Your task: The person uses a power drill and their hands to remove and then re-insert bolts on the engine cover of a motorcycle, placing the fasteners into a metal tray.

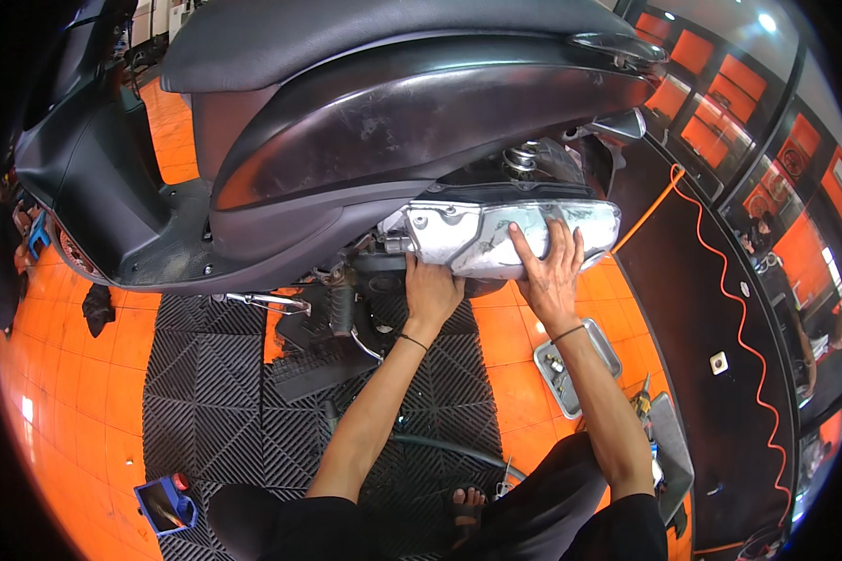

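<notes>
A scooter's silver crankcase cover (533, 229), scuffed and marked, sits low on the near side of the black scooter. At its lower front edge is my left hand (432, 290), fingers bent up against the rim and their tips partly hidden; it appears to grip that edge. Spread across the cover's outer face are the fingers of my right hand (550, 271), pressed on the metal. Above the cover runs the black side panel (421, 112), scratched, with a shock absorber (522, 159) behind it. What lies under the cover is hidden.
A metal tray (610, 348) with small parts rests on the orange floor by my right forearm. A kickstand (269, 301) juts below the footboard. Across the black mat (206, 374) lies a dark hose (449, 444). A blue box (166, 505) stands at left, an orange coiled air hose (741, 309) at right.
</notes>
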Demonstrator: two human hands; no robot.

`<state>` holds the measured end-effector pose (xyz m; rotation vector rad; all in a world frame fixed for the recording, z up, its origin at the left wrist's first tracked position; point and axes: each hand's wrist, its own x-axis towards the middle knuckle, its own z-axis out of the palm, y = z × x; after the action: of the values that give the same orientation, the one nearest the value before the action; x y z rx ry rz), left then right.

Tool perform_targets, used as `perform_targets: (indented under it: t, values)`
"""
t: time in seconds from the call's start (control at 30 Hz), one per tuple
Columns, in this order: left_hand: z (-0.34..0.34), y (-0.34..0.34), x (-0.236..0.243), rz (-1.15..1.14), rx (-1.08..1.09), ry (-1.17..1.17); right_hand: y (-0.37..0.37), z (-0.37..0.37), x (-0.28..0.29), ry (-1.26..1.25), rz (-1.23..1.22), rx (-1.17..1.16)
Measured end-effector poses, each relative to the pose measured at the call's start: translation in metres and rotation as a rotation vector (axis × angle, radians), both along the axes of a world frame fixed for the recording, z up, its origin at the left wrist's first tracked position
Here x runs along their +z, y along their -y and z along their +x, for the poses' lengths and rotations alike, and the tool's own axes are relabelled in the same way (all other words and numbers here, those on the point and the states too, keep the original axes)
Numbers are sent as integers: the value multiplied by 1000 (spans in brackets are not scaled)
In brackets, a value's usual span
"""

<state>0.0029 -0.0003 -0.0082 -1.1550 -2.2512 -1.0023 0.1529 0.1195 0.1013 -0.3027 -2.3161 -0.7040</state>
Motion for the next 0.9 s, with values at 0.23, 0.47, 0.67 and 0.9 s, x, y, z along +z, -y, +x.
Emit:
perform_targets:
  t: [0.23, 0.47, 0.67, 0.9]
  values:
    - [-8, 15, -3, -24, -14, -69, 4, -10, 5, -8, -91, 49]
    - [-11, 27, -4, 25, 28, -216, 6, -19, 11, -24, -49, 38]
    - [-9, 39, -3, 10, 23, -302, 6, -22, 11, -13, -73, 33]
    - [6, 55, -4, -11, 25, -322, 10, -21, 11, -12, -109, 23]
